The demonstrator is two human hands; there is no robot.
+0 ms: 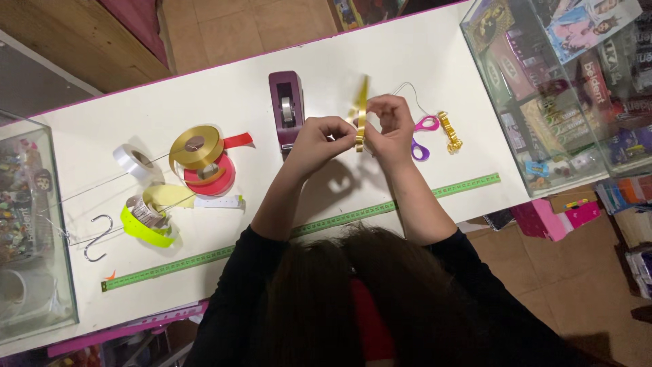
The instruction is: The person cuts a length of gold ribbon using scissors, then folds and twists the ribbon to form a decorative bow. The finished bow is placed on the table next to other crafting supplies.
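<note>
Above the white table [380, 54], both my hands pinch a strip of gold ribbon [362, 112] that is folded into loops and stands on edge. My left hand [319, 139] grips the ribbon from the left, its fingers closed. From the right, my right hand [390, 126] holds the same ribbon. Just beyond my right hand lie scissors with pink and purple handles [422, 136]. A small curled gold ribbon piece [449, 132] rests to their right. A dark purple tape dispenser [286, 109] stands left of my left hand.
Ribbon spools sit at the left: gold [196, 147], red [214, 178], white [135, 160], neon yellow [147, 228]. A green measuring tape [319, 224] runs along the table's near edge. A metal S-hook [97, 238] lies far left. Glass display cases [557, 88] flank the table.
</note>
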